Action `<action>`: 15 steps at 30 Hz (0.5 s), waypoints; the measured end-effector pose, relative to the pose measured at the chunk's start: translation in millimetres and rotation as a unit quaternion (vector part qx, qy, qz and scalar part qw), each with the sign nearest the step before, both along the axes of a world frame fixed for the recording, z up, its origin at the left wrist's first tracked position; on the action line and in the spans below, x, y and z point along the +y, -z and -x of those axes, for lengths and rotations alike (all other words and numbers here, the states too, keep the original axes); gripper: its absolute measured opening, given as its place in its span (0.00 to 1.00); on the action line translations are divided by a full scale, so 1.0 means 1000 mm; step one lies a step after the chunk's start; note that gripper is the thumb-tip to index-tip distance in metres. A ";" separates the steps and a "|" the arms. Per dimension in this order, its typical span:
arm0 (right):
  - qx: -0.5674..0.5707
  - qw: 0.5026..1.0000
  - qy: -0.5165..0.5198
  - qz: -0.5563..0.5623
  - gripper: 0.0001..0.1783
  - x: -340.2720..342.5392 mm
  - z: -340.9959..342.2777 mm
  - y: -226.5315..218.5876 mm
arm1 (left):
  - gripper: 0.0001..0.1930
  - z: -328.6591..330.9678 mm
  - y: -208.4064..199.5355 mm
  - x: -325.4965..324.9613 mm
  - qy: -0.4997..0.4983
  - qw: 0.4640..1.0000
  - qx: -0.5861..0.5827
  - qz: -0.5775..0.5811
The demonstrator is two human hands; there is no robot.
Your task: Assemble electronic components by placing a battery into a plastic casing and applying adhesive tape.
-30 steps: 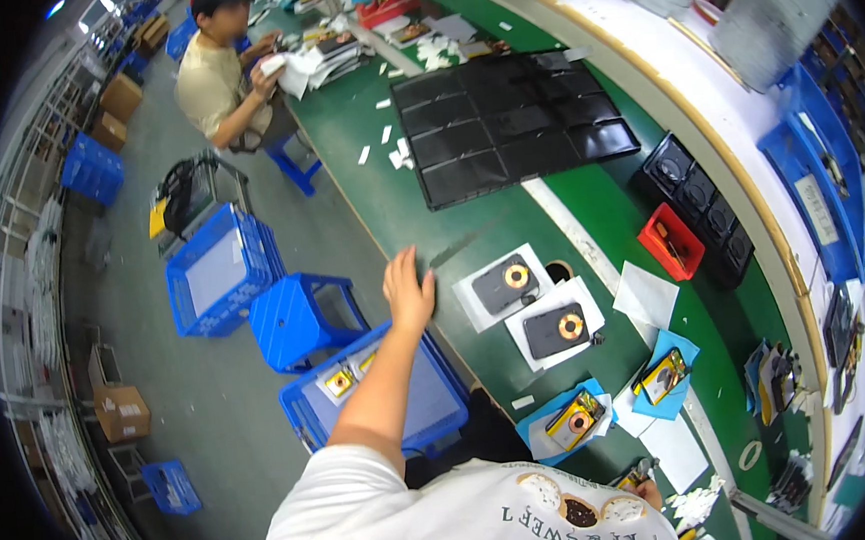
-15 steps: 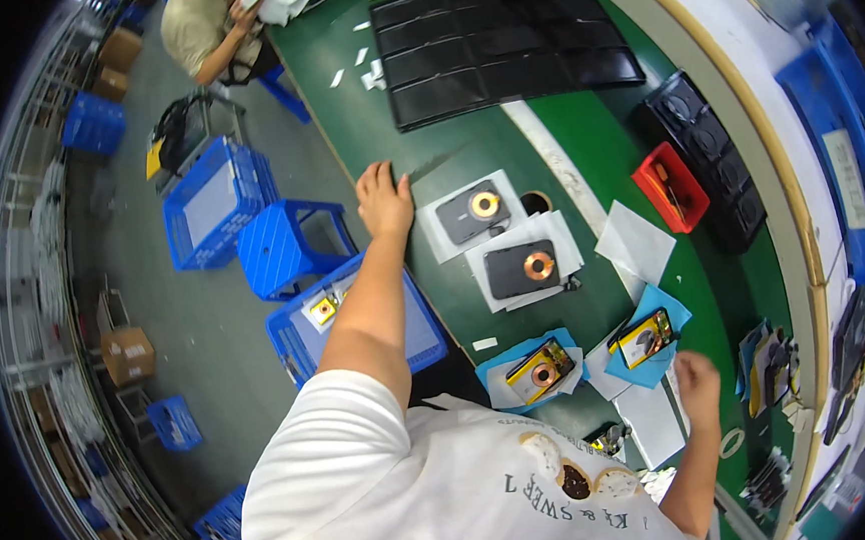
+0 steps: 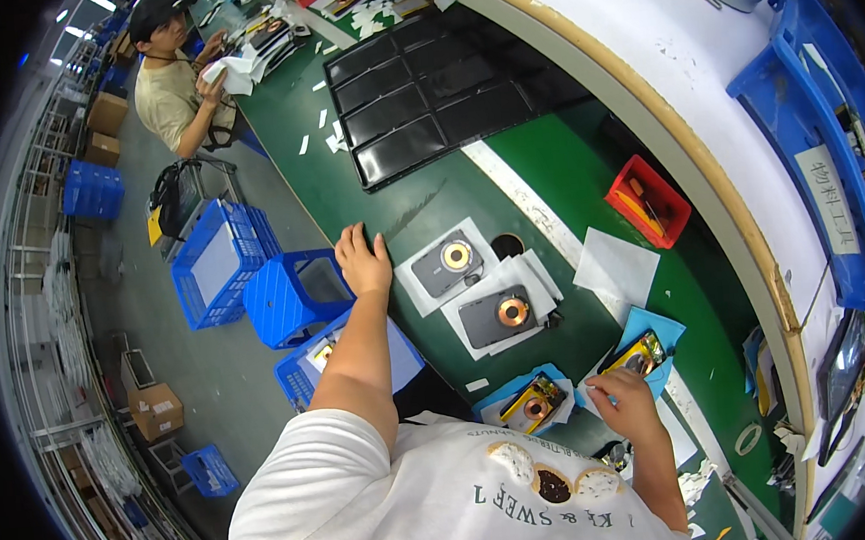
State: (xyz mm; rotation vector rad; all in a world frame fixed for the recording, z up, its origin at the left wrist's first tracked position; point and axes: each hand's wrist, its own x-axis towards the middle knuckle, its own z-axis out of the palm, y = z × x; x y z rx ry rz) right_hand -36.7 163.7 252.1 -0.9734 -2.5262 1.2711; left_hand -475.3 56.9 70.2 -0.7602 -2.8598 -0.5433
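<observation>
My left hand [image 3: 364, 262] rests on the green table's edge, fingers stretched out, holding nothing. To its right, a grey compact camera [image 3: 448, 266] with a gold lens ring lies on white sheets. A second dark camera [image 3: 497, 318] lies just below it on more white sheets. My right hand [image 3: 626, 402] is closed with bent fingers beside a yellow-and-black camera part [image 3: 640, 356] on a blue cloth [image 3: 665, 325]. What its fingertips hold, if anything, cannot be made out. Another yellow-and-black camera part [image 3: 532, 406] rests on blue and white sheets near my shirt.
A black compartment tray [image 3: 440, 89] covers the far table. Beyond the hands, a red bin [image 3: 646, 202] sits near a white sheet [image 3: 616, 264]. Left of the table stand a blue stool [image 3: 284, 298] and blue crates [image 3: 214, 265]. A seated person [image 3: 175, 97] handles white material at far left.
My right hand has moved left, close to the yellow-and-black camera part. My left hand stays on the table edge. The view has shifted, bringing more of the seated person into sight.
</observation>
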 end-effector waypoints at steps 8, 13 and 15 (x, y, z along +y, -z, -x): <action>0.019 0.996 0.062 -0.067 0.07 0.025 0.034 -0.025 | 0.23 0.005 -0.004 -0.009 -0.009 1.000 -0.020 0.013; 0.017 0.992 0.084 -0.098 0.07 0.009 0.096 -0.028 | 0.24 0.036 -0.008 -0.016 0.014 1.000 -0.019 0.017; 0.008 0.995 0.053 -0.085 0.07 0.006 0.121 -0.025 | 0.25 0.037 -0.003 -0.019 0.019 0.999 -0.025 0.011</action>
